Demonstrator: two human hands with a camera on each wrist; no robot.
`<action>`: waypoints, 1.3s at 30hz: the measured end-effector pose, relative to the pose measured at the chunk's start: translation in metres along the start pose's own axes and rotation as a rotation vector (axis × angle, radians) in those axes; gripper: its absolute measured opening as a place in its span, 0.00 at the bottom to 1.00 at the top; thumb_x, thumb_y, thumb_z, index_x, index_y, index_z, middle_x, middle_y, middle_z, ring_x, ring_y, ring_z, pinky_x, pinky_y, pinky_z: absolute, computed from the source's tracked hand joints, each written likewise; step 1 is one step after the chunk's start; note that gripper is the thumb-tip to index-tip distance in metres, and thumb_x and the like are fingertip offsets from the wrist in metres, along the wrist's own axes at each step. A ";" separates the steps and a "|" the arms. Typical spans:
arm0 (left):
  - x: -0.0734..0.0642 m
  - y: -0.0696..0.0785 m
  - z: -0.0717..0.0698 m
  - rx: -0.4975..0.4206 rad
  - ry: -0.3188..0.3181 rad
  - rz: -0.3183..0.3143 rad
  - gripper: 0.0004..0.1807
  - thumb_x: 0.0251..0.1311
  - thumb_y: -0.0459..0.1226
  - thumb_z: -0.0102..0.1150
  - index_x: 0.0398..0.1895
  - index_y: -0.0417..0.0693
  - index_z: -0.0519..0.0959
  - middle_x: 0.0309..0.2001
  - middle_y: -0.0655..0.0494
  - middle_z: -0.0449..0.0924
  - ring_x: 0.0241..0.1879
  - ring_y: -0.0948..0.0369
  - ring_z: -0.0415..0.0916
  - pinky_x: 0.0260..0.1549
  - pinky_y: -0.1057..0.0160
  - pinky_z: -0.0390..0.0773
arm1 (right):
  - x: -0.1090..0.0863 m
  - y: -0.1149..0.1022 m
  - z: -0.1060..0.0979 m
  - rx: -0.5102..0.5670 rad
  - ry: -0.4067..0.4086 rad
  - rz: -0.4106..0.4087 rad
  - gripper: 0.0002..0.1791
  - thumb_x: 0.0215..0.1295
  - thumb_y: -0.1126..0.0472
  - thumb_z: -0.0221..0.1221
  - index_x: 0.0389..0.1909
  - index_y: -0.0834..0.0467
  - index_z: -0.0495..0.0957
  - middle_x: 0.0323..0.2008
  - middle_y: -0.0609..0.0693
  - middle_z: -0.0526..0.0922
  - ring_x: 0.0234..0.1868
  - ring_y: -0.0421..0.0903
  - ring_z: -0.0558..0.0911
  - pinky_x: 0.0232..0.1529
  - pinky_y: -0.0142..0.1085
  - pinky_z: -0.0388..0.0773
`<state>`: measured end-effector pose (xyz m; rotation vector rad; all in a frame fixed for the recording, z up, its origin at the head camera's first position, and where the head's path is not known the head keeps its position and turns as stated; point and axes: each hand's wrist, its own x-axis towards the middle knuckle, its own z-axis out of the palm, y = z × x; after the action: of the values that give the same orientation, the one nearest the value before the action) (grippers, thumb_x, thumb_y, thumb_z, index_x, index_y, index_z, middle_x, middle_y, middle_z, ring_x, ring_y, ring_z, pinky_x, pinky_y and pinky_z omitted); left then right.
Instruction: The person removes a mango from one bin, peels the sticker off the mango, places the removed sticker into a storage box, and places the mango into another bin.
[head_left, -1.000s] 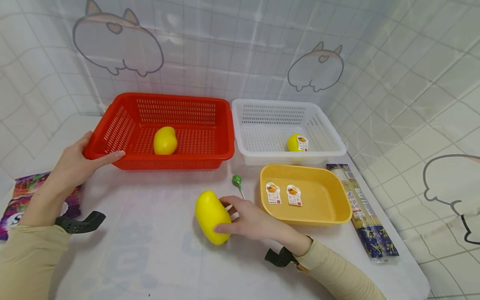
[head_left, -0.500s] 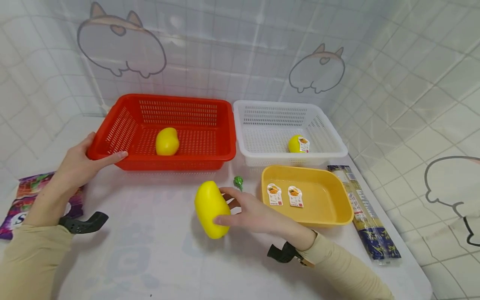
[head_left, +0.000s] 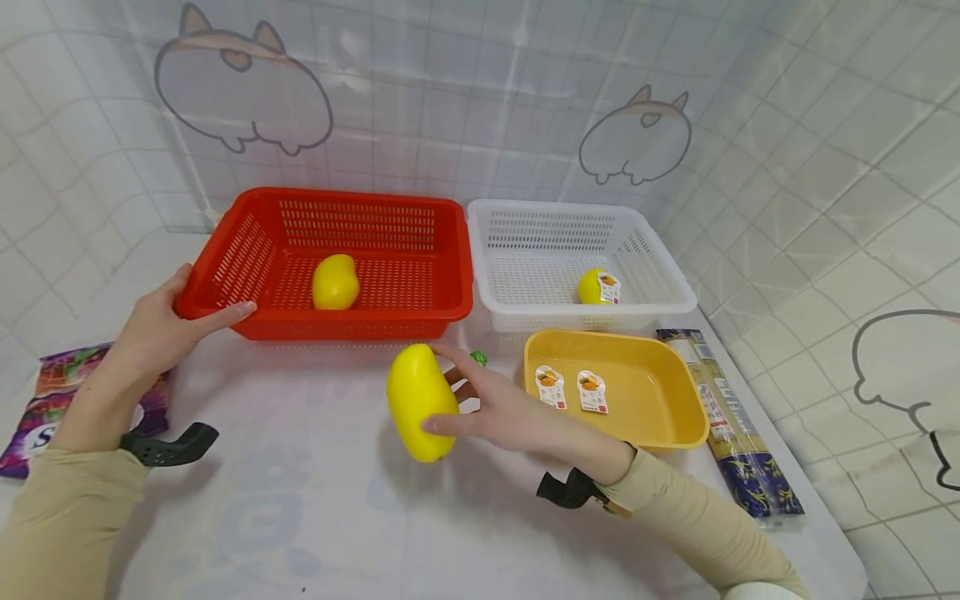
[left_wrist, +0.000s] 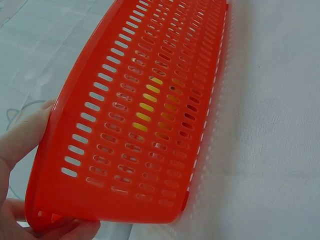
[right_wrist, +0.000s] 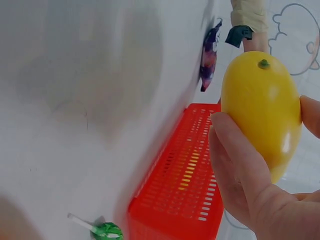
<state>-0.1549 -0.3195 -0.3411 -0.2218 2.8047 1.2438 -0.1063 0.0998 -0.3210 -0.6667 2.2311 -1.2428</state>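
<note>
A purple packet [head_left: 54, 396] shows an "S" (the left forearm [head_left: 97, 408] covers the rest). Above the white table [head_left: 300, 517], the right hand [head_left: 491, 408] grips a smooth, glossy mango [head_left: 420, 404], green stem nub [right_wrist: 264, 63] showing. Two fruit-printed stickers [head_left: 551, 386], their characters illegible, lie in the yellow plastic tray [head_left: 645, 396]. The left hand [head_left: 168, 321] clasps the corner of the slotted red basket [head_left: 352, 326]; another mango [head_left: 335, 283] lies inside. The white basket [head_left: 585, 317]'s rim partly hides a stickered yellow fruit [head_left: 588, 286].

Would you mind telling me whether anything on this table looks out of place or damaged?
Nothing obvious looks spilled or damaged. The one mild oddity is the green lollipop, which looks stray, lying loose on the table near the red basket, outside any container.
</note>
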 end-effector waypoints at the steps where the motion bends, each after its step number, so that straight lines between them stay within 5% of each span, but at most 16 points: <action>1: 0.000 0.000 0.000 -0.003 -0.001 0.001 0.62 0.62 0.65 0.54 0.77 0.50 0.21 0.78 0.29 0.37 0.67 0.31 0.49 0.59 0.25 0.62 | 0.001 0.000 -0.001 -0.005 0.004 0.000 0.48 0.63 0.50 0.68 0.77 0.35 0.50 0.57 0.45 0.73 0.53 0.44 0.78 0.49 0.36 0.81; 18: 0.000 0.000 -0.001 -0.015 -0.013 -0.002 0.62 0.63 0.65 0.54 0.77 0.48 0.21 0.78 0.30 0.35 0.69 0.32 0.47 0.60 0.24 0.60 | 0.017 -0.010 -0.007 0.013 -0.031 -0.053 0.48 0.64 0.52 0.67 0.76 0.30 0.47 0.58 0.46 0.72 0.53 0.46 0.78 0.51 0.37 0.81; 29: 0.000 0.002 -0.002 -0.002 -0.004 0.004 0.62 0.63 0.65 0.54 0.77 0.48 0.21 0.78 0.29 0.37 0.68 0.32 0.49 0.60 0.25 0.61 | 0.032 -0.019 -0.014 0.019 0.002 -0.053 0.47 0.63 0.51 0.67 0.77 0.41 0.51 0.60 0.49 0.74 0.51 0.49 0.80 0.49 0.38 0.81; 39: -0.002 0.002 -0.001 0.006 0.000 0.001 0.63 0.62 0.66 0.54 0.77 0.48 0.21 0.77 0.28 0.38 0.68 0.32 0.49 0.59 0.25 0.61 | 0.043 -0.031 -0.018 0.062 0.035 -0.056 0.47 0.62 0.52 0.68 0.77 0.40 0.50 0.62 0.48 0.72 0.54 0.48 0.79 0.51 0.40 0.82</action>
<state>-0.1534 -0.3192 -0.3387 -0.2202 2.8081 1.2350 -0.1448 0.0695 -0.2934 -0.6927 2.2058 -1.3552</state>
